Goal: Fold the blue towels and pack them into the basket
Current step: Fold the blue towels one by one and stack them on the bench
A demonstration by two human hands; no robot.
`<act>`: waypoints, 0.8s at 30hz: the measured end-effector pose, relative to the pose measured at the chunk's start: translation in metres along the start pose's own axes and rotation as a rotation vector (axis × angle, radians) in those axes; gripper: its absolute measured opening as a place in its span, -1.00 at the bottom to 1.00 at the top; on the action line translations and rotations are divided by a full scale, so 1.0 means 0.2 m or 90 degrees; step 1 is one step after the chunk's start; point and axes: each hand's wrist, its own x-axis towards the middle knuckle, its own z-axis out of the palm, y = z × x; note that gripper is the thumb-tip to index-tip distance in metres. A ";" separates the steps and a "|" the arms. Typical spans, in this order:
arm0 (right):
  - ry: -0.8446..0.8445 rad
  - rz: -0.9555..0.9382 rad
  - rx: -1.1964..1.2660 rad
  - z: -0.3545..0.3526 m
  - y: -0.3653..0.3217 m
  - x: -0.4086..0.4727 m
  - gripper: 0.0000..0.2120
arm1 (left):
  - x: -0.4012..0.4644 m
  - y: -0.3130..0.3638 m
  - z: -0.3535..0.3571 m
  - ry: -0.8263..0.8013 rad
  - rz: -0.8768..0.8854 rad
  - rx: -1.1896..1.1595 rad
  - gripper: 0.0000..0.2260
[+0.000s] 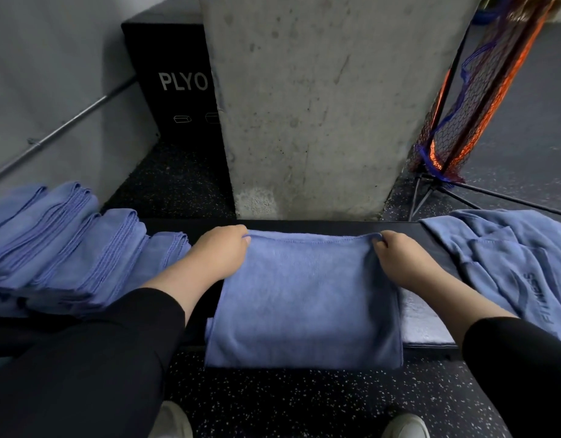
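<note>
A blue towel (304, 295) lies folded over on a low black bench (430, 245), its near end hanging over the front edge. My left hand (219, 252) pinches its far left corner. My right hand (399, 257) pinches the far right corner. To the left, several folded blue towels (67, 245) lean in an overlapping row. On the right lies a loose heap of unfolded blue towels (509, 263) with printed lettering. No basket is in view.
A concrete pillar (320, 105) rises directly behind the bench. A black box marked PLYO (172, 80) stands at the back left. A folded net on a metal stand (468, 105) leans at the right. Speckled rubber floor and my two shoes are below.
</note>
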 end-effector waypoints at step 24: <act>-0.080 -0.011 -0.120 0.03 -0.05 0.09 -0.80 | 0.12 0.05 0.07 0.040 0.099 0.214 -0.89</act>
